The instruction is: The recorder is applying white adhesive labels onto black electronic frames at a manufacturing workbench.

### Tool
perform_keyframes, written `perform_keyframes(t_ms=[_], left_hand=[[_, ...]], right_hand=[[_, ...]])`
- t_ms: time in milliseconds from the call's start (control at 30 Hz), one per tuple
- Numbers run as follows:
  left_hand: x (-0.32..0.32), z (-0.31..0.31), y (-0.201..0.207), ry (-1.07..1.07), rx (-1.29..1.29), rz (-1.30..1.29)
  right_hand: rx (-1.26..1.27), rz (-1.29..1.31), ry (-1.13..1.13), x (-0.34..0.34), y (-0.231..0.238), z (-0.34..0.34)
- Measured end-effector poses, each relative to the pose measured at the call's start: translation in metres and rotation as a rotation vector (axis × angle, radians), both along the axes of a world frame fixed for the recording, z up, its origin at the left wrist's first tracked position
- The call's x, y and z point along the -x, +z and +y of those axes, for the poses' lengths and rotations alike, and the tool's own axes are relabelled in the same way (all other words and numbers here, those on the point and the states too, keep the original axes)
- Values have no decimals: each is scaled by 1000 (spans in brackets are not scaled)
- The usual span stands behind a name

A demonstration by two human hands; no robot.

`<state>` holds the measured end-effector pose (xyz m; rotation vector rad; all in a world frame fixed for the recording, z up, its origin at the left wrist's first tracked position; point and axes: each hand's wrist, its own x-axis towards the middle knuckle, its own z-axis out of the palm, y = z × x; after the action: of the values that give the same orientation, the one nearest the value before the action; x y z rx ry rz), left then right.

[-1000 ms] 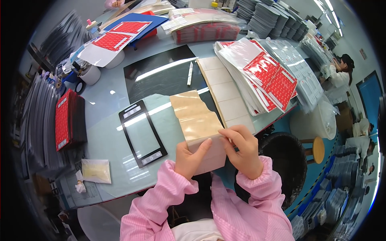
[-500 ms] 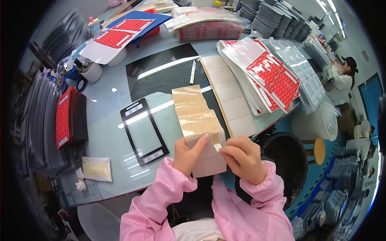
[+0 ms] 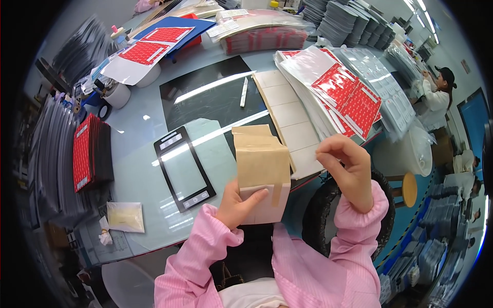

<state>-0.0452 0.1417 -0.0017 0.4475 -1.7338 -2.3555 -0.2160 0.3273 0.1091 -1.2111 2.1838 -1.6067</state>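
And it's pink all down the sleeves [image 3: 203, 246], finely striped! The nearest sheet [image 3: 263, 168] goes glossy tan above, pale pink below. Here's the bench [image 3: 134, 164] in pale green, a frame [image 3: 198, 159] in black with whitish patches. Now red flashes up, patterned in white, across the stacked prints [image 3: 349, 97]! A board [image 3: 192, 24] answers in blue, a packet [image 3: 125, 217] in soft yellow, a stool top [image 3: 409, 189] in amber.

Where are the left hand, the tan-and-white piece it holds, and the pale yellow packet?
left hand [image 3: 232, 206]: head view, back of the hand below the thumb
tan-and-white piece [image 3: 263, 171]: head view, its tan part
pale yellow packet [image 3: 126, 217]: head view, middle of its face
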Motion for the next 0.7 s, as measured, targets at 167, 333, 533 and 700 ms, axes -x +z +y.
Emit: perform_keyframes(t_ms=[167, 333, 533, 700], left_hand=[[-3, 0, -2, -74, -48, 23], [-4, -1, -2, -85, -24, 30], [-3, -3, -4, -86, -28, 26], [-4, -3, -3, -85, -20, 56]], right_hand=[[-141, -177, 144, 10, 1, -15], [-196, -198, 175, 11, -1, -23], [-230, -224, 180, 14, -4, -25], [-226, -176, 166, 14, -11, -30]])
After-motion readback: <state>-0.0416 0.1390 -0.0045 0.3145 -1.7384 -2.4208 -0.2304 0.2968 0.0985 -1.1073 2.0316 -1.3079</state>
